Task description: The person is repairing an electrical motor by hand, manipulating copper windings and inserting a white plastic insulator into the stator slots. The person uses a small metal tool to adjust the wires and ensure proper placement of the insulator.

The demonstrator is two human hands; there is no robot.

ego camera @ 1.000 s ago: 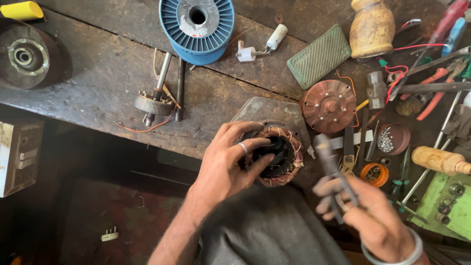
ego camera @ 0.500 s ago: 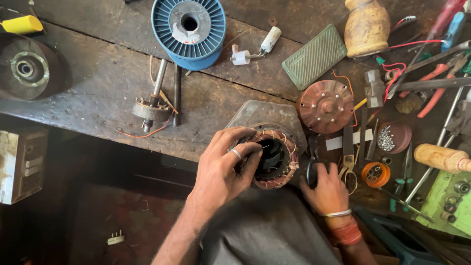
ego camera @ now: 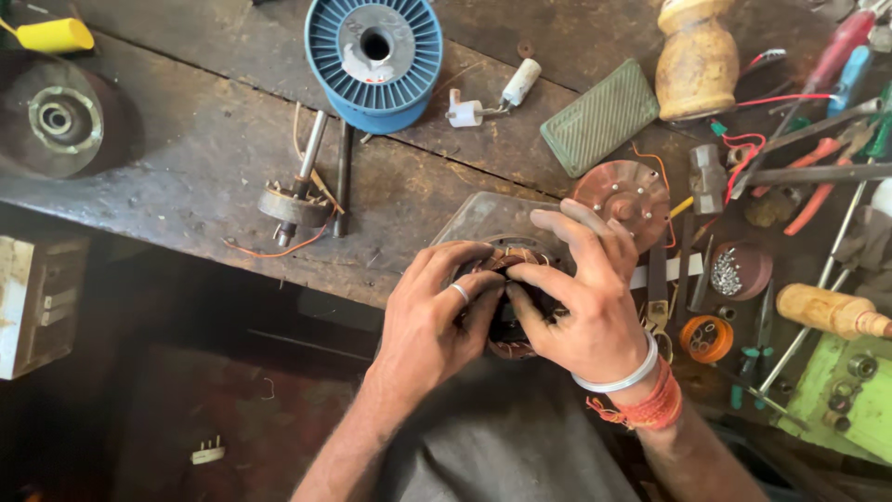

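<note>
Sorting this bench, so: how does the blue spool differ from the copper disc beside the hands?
The blue spool is ribbed plastic with an open centre hole; the copper disc is metal, studded with small pegs. The spool looks larger and lies far from both hands; the disc sits just beyond the right hand. Both are round and lie flat on the bench.

The motor stator (ego camera: 506, 307) is a round, dark ring wound with reddish-copper coils, its open bore facing up. It sits at the near edge of the surface (ego camera: 186, 186), just in front of the copper-coloured disc (ego camera: 621, 193), resting partly on a clear plastic sheet (ego camera: 483, 218). Most of it is covered; only parts of the windings and the dark centre show.
</note>
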